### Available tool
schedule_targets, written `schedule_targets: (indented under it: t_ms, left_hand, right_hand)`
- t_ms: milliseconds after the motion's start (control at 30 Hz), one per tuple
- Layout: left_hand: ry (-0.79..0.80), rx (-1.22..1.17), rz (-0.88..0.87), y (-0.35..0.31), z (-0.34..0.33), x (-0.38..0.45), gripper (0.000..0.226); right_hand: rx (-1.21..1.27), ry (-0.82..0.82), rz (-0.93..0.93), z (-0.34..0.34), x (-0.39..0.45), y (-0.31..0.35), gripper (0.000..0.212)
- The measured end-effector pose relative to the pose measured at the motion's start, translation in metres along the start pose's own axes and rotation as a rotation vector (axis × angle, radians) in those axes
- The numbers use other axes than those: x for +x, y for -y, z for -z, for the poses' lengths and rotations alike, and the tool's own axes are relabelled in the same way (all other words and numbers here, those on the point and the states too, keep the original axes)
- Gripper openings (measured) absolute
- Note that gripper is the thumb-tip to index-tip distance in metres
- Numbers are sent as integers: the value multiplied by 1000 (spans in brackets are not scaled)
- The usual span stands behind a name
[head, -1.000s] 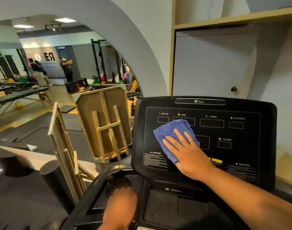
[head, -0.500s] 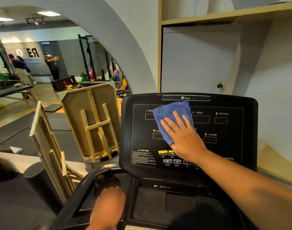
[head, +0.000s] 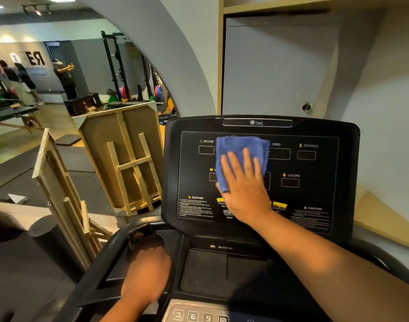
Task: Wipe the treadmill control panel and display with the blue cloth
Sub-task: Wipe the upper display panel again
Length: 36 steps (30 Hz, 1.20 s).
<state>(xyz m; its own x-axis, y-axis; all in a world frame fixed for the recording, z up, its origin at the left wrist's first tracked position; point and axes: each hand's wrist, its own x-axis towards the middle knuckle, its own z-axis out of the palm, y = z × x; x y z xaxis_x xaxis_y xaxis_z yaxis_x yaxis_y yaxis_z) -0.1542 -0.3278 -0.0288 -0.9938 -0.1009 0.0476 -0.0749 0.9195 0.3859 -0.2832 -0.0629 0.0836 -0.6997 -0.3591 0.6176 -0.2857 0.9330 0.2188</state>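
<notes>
The black treadmill control panel (head: 315, 163) stands upright ahead of me, with dark display windows labelled incline, speed, distance and calorie. My right hand (head: 244, 189) lies flat on the blue cloth (head: 240, 147) and presses it against the upper middle of the panel, covering the time window. Its fingers are spread over the cloth. My left hand (head: 147, 275) rests lower left on the console's cup-holder rim beside the handrail, fingers curled over the edge. A row of number keys (head: 198, 317) shows at the bottom edge.
A wooden easel (head: 59, 182) leans at the left beside a large mirror reflecting it and the gym. A black foam roller (head: 52, 238) stands lower left. A grey wall with a wooden shelf edge (head: 291, 5) rises behind the panel.
My right hand has slid the cloth up from the panel's lower left middle to its upper middle. The left hand has stayed on the console edge.
</notes>
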Motion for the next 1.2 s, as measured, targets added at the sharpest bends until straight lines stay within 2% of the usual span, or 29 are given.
schedule_targets:
  t_ms: [100, 133, 200, 300, 400, 500, 567, 667, 800, 900, 967, 1067, 1133, 1200]
  left_hand:
    - [-6, -3, -4, -1, 0, -2, 28]
    - [-8, -7, -2, -1, 0, -2, 28]
    - [-10, -21, 0, 0, 1, -2, 28]
    - [-1, -32, 4, 1, 1, 1, 28]
    - [18, -23, 9, 2, 0, 3, 27]
    - [29, -9, 20, 4, -3, 5, 27]
    - [34, -2, 29, 3, -4, 7, 27]
    - [39, -13, 44, 3, -5, 8, 25]
    - [41, -2, 49, 2, -4, 8, 21]
    - [41, -10, 41, 3, -3, 8, 22]
    - [42, -14, 34, 3, -4, 7, 22]
    - [48, -12, 33, 3, -5, 5, 22]
    - [44, -4, 36, 4, -5, 6, 23]
    - [49, -4, 32, 3, -4, 6, 23]
  right_hand:
    - [-23, 67, 270, -9, -29, -12, 71]
    - [-34, 71, 310, -9, -37, -23, 71]
    - [-64, 45, 268, -6, -49, -54, 73]
    - [-25, 13, -34, 5, -63, -109, 78]
    - [54, -22, -397, 18, -77, -143, 70]
    - [112, -84, -673, 17, -69, -128, 67]
    - [161, -108, -756, 17, -46, -95, 68]
    - [153, -40, -568, 14, -10, -31, 73]
    - [86, 24, -159, 1, 20, 28, 77]
    - [52, 84, 252, -5, 24, 24, 70]
    - [5, 148, 432, -5, 13, -1, 69]
    - [-46, 153, 428, 3, -16, -52, 70]
    - [-46, 112, 286, 8, -46, -89, 70]
    - [8, 102, 32, 10, -83, -123, 75]
